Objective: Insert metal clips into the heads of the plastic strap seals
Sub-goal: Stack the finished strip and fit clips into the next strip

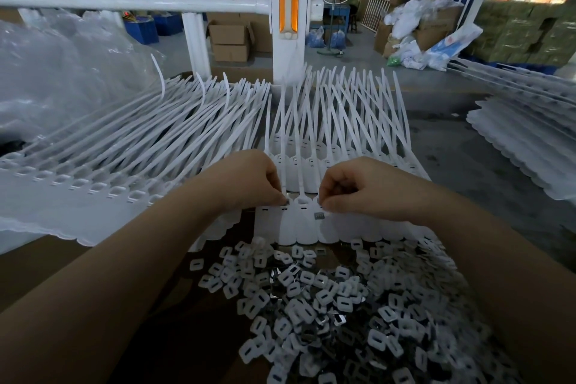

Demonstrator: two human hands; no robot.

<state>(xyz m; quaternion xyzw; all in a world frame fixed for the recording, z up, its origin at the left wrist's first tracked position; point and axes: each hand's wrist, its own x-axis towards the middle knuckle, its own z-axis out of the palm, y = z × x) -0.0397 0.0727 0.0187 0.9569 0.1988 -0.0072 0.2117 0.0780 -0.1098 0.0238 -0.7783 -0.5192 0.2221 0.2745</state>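
No legible text, labels, brands or numbers anywhere, distant monitor screens too blurred

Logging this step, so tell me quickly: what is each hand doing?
Left hand: fingers pinch a clip at a seal head.
Right hand: fingers curled at the seals; contents cannot be told.

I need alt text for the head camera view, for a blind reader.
Two bare hands, left hand and right hand, pinch at the heads of white strap seals laid in a row. A pile of loose clips lies in front of the seals.
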